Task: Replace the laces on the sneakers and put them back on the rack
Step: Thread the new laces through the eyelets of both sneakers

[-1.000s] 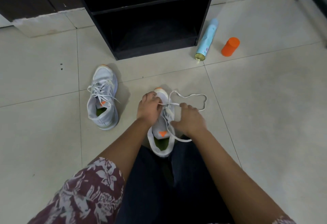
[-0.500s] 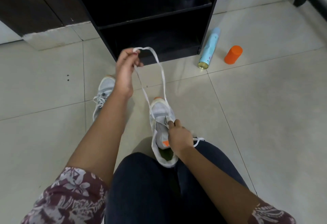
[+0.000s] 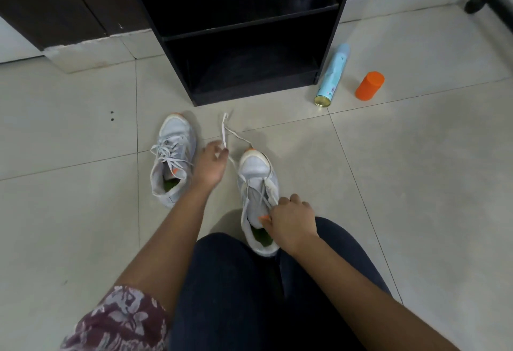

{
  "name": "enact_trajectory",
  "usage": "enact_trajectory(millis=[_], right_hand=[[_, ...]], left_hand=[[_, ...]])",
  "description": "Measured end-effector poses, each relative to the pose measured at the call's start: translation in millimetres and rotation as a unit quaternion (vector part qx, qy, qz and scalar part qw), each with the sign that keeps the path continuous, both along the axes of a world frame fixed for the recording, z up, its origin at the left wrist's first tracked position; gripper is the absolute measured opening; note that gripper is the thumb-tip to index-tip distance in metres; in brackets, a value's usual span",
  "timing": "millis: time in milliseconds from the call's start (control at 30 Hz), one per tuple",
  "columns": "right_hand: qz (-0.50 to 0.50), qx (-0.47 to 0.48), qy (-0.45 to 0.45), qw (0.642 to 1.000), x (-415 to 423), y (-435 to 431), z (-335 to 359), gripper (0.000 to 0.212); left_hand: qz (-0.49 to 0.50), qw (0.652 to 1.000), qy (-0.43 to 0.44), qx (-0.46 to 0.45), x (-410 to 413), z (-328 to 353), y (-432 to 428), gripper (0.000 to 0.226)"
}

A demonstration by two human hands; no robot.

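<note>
Trouble is sitting mostly in the lace (image 3: 223, 131). The left hand (image 3: 212, 166) is pinching one strand between its fingertips, and the free end is trailing on the floor (image 3: 83, 212) toward 12 o'clock. The other strand is running loosely back to the toe of the near sneaker (image 3: 254, 169), which is lying on the floor just in front of the knees. The right hand (image 3: 291, 223) is holding this sneaker at the tongue, its grip curled tight there. I cannot tell if a lace strand is also lying under those fingers.

If the left hand is pulling too fast, the lace is probably sliding fully out of the eyelets on one side, or the two ends are becoming unequal. If the right grip is loosening, the sneaker is likely turning or sliding toward 11 o'clock with the pull. The loose strands near the toe are crossing each other, so a knot is possibly forming.

The second sneaker (image 3: 173, 164), laced, is lying at 9 o'clock of the first one, just beside the left hand, and the trailing end may be catching its laces. The rack (image 3: 249, 95) is standing at 12 o'clock with its lower shelf free, so neither sneaker is back there yet.
</note>
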State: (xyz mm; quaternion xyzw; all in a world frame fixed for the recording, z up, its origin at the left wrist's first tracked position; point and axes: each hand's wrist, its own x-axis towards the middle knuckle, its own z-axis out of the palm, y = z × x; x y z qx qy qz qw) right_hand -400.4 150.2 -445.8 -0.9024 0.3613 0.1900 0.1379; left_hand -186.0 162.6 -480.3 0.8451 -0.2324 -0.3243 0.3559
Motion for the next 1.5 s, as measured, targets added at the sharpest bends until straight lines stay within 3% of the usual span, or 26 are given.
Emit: enact_trajectory(millis=[133,233,400,500,633,767,900,1000,1067,1267,1367,1500], right_hand=[[0.018,-0.049,0.014,0.999,15.6,-3.9,-2.9,0.049],[0.010,-0.033,0.025,0.999,34.3,-8.8,-21.2,0.048],[-0.044,-0.039,-0.012,0.998,47.7,-10.6,-45.1,0.045],[-0.064,-0.041,-0.036,0.996,50.0,-12.6,-53.5,0.040],[-0.090,-0.010,-0.169,0.981,45.0,-10.3,-60.7,0.038],[-0.114,0.122,-0.176,0.970,39.5,-18.2,-64.3,0.034],[-0.109,0.167,-0.251,0.947,36.7,-18.9,-56.3,0.035],[-0.094,0.208,-0.350,0.908,30.4,-16.6,-53.6,0.019],[-0.126,0.253,-0.395,0.874,23.5,-14.8,-45.2,0.031],[-0.252,0.431,-0.381,0.778,1.2,-19.2,-6.2,0.019],[-0.260,0.472,-0.368,0.758,-13.9,-25.7,25.6,0.019],[-0.221,0.562,-0.278,0.747,-27.3,-25.1,55.4,0.017]], left_hand=[[-0.004,0.999,0.032,0.014,-40.9,-21.7,35.2,0.026],[0.015,1.000,0.022,-0.004,-54.1,-31.0,45.0,0.023],[-0.002,0.999,-0.032,0.005,-60.1,-39.0,48.8,0.027],[-0.077,0.995,-0.037,0.052,-52.9,-55.0,50.1,0.037],[-0.150,0.983,-0.088,0.063,-50.8,-67.6,51.9,0.048],[-0.215,0.966,-0.144,-0.003,-49.5,-67.3,47.2,0.063],[-0.346,0.923,-0.167,-0.001,-37.3,-69.3,37.9,0.062],[-0.342,0.926,-0.161,0.005,-37.0,-67.3,38.4,0.064],[-0.322,0.935,-0.148,-0.008,-39.9,-66.8,43.4,0.069],[-0.300,0.948,-0.102,0.009,-38.5,-70.4,49.1,0.078],[-0.304,0.949,-0.076,0.008,-38.3,-70.1,45.9,0.076],[-0.306,0.950,-0.059,0.032,-35.0,-67.7,40.8,0.071]])
